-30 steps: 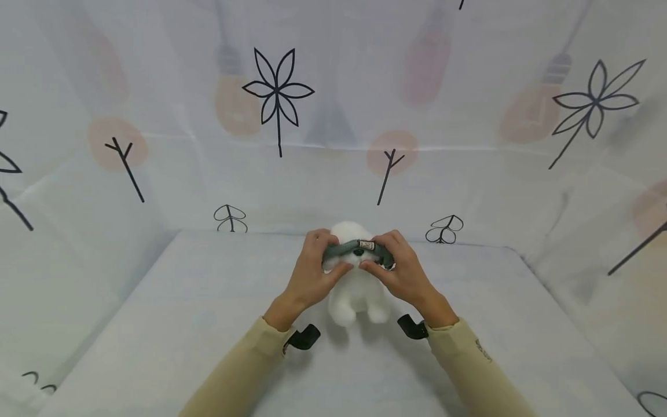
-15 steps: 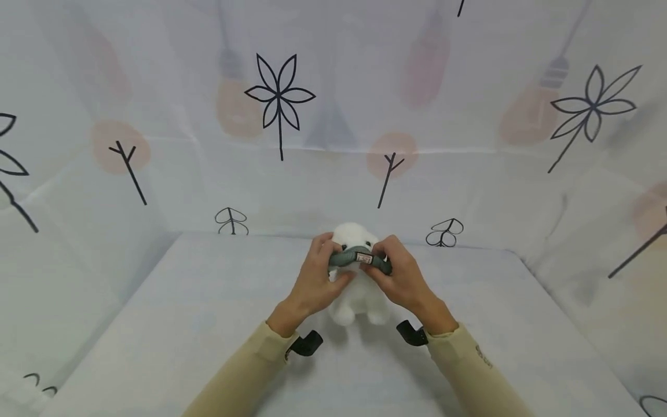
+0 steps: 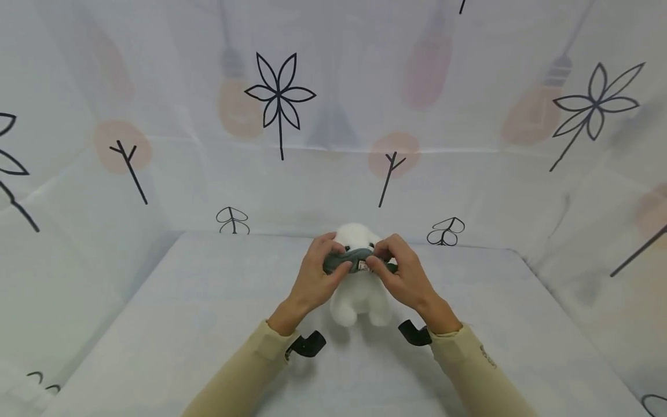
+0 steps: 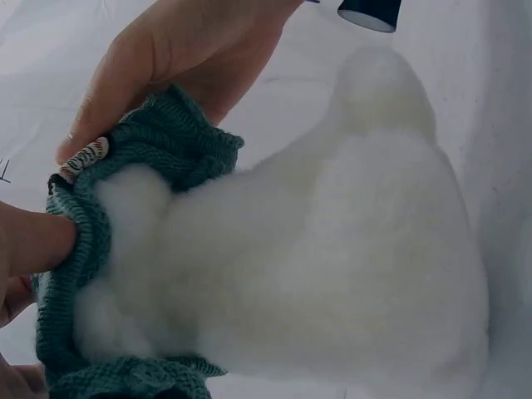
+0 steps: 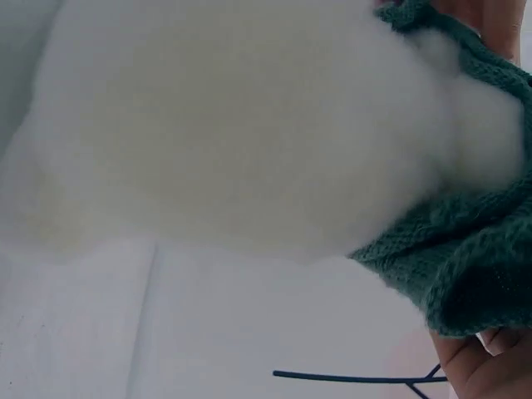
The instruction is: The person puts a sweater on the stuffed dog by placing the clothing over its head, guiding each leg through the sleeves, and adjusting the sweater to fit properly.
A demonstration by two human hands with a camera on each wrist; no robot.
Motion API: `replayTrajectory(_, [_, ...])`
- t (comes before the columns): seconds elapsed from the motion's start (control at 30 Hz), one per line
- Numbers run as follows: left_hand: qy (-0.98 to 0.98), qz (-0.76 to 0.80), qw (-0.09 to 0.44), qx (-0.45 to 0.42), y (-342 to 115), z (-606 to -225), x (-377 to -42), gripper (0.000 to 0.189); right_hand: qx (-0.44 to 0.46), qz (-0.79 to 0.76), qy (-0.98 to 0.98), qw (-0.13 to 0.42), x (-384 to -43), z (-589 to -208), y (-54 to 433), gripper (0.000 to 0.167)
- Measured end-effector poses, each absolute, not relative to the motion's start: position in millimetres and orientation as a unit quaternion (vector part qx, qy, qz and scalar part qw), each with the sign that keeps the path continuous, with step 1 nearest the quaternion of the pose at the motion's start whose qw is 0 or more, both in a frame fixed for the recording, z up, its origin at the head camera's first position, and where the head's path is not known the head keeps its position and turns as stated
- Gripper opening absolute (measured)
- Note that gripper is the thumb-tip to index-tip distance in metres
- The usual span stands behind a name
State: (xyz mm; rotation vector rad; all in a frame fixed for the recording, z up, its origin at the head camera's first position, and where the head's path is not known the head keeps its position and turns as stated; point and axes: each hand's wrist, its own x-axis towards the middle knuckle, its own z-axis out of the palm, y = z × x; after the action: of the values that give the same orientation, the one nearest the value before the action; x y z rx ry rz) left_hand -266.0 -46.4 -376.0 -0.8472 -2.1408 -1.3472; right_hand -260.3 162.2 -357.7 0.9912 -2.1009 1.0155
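Note:
A white plush animal (image 3: 361,295) with dark eyes sits upright on the table, facing me. A green knitted garment (image 3: 341,262) with a small label lies across the lower face, just under the eyes. My left hand (image 3: 315,272) pinches its left end between thumb and fingers. My right hand (image 3: 406,275) pinches the other end, near the label. In the left wrist view the ribbed knit (image 4: 76,241) curves around the toy's muzzle, above the fluffy body (image 4: 316,258). A loose fold of knit (image 5: 465,266) hangs beside the toy in the right wrist view.
The table (image 3: 208,324) is covered in pale cloth. Behind it rises a white backdrop (image 3: 333,185) printed with flowers and twigs. Black curved pieces (image 3: 308,344) stick out at both wrists, close to the plush animal's feet.
Both hands have drawn the knitted garment down the toy's face, from over its eyes to below them. The eyes now show and the nose is covered. The plush animal stays in place.

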Motion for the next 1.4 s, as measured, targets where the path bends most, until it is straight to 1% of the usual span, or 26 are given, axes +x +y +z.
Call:
replayTrajectory(0.07, [-0.784,-0.488,0.228,-0.307,-46.8,-376.3,-266.1,0.018,0.365,0.382,-0.799,0.287,-259.3,-356.7,162.0,0.026])
replayTrajectory(0.13, [-0.792,-0.480,0.226,-0.303,-46.8,-376.7,-266.1,0.020,0.365,0.379,-0.803,0.281,-267.3,-364.5,165.8,0.028])
replayTrajectory(0.3, [-0.816,-0.431,0.252,-0.291,-46.4,-378.7,-268.0,0.031,0.360,0.371,-0.806,0.288,-273.3,-369.9,170.0,0.024])
replayTrajectory(0.4, [-0.823,-0.413,0.258,-0.292,-47.5,-379.8,-268.7,0.035,0.349,0.369,-0.813,0.285,-275.3,-373.3,172.5,0.022])
replayTrajectory(0.47, [-0.822,-0.415,0.256,-0.295,-48.5,-380.3,-268.9,0.032,0.348,0.369,-0.816,0.277,-276.3,-375.1,173.7,0.021])
replayTrajectory(0.63, [-0.815,-0.428,0.247,-0.303,-49.1,-382.9,-269.6,0.018,0.355,0.371,-0.815,0.268,-280.2,-380.1,177.2,0.022])
replayTrajectory(0.8, [-0.829,-0.416,0.234,-0.293,-45.9,-388.6,-271.0,0.023,0.365,0.364,-0.814,0.267,-284.7,-384.4,182.1,0.024])
replayTrajectory(1.1, [-0.861,-0.382,0.231,-0.242,-45.4,-391.6,-270.6,0.033,0.374,0.350,-0.810,0.284,-291.3,-390.0,186.6,0.018])
replayTrajectory(1.17, [-0.874,-0.372,0.225,-0.215,-46.2,-392.1,-270.5,0.037,0.370,0.343,-0.814,0.287,-291.4,-390.6,186.9,0.017])
replayTrajectory(1.27, [-0.898,-0.354,0.200,-0.167,-47.9,-393.3,-271.7,0.046,0.358,0.332,-0.824,0.288,-291.2,-391.3,186.8,0.018])
replayTrajectory(1.4, [-0.912,-0.352,0.159,-0.135,-50.4,-395.3,-274.7,0.047,0.336,0.322,-0.840,0.279,-290.5,-392.6,185.8,0.025])
